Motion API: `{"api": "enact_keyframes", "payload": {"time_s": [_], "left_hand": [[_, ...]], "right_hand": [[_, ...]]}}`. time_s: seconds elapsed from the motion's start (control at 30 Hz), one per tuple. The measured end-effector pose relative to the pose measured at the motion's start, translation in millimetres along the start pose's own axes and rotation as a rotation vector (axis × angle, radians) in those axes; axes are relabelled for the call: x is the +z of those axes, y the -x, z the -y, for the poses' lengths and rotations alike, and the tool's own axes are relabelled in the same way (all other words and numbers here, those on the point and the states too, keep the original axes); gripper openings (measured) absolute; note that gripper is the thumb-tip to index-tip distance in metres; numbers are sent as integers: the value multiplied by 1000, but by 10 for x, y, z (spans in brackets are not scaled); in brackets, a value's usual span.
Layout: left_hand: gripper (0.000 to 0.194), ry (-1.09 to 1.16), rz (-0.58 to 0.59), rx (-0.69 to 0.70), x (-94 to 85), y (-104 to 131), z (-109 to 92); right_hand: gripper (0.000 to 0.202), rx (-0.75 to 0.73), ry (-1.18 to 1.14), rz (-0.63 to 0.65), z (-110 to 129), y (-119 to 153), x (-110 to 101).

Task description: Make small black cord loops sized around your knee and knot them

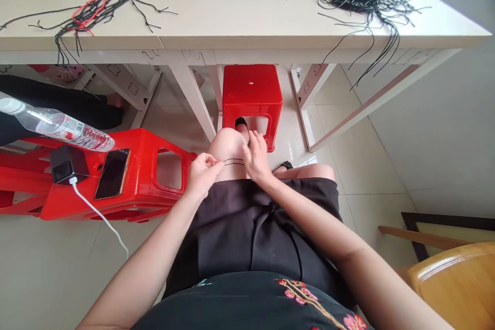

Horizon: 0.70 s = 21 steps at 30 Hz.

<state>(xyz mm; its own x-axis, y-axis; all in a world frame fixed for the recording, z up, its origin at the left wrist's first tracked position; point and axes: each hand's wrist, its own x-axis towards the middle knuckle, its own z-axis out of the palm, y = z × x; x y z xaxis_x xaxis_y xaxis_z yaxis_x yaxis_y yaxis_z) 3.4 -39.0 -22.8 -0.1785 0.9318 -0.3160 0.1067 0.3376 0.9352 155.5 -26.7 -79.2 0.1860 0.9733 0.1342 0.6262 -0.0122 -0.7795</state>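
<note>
Black cords (234,159), between hands (201,172) (257,160), over leg (227,143)

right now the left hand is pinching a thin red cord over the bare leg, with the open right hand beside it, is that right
Not quite: the head view shows the thin cord is black, not red. The left hand does pinch it over the bare leg, with the open right hand beside it.

**Pale Light Bleaches Table (232,10) Corner at Right**

We see bright, soft light glinting off floor tiles (356,165) and a wooden chair (456,283), with shadow pooled beneath the table's left side. Our wide-angle view stretches toward the edges.
</note>
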Motion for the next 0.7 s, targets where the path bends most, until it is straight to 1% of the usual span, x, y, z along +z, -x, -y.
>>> {"api": "enact_keyframes", "payload": {"time_s": [0.03,0.1,0.2,0.3,0.4,0.5,0.6,0.7], "left_hand": [[27,-3,6,4,5,-1,13],[27,-28,6,30,10,-6,45],[24,-86,-8,69,15,-37,83],[23,-83,-36,89,42,-117,67],[26,-34,-65,89,92,-221,1],[28,-18,-45,93,135,-291,-58],[28,-4,-19,101,159,-313,-82],[28,11,-4,94,177,-324,-102]], "right_hand": [[61,-33,-6,24,130,52,98],[64,1,-17,93,293,131,240],[63,96,-38,159,361,136,308],[62,149,-63,135,374,5,269],[60,187,-73,83,400,-152,228],[59,200,-63,58,403,-243,223],[59,197,-56,45,384,-300,228],[60,228,-51,17,375,-390,217]]}}
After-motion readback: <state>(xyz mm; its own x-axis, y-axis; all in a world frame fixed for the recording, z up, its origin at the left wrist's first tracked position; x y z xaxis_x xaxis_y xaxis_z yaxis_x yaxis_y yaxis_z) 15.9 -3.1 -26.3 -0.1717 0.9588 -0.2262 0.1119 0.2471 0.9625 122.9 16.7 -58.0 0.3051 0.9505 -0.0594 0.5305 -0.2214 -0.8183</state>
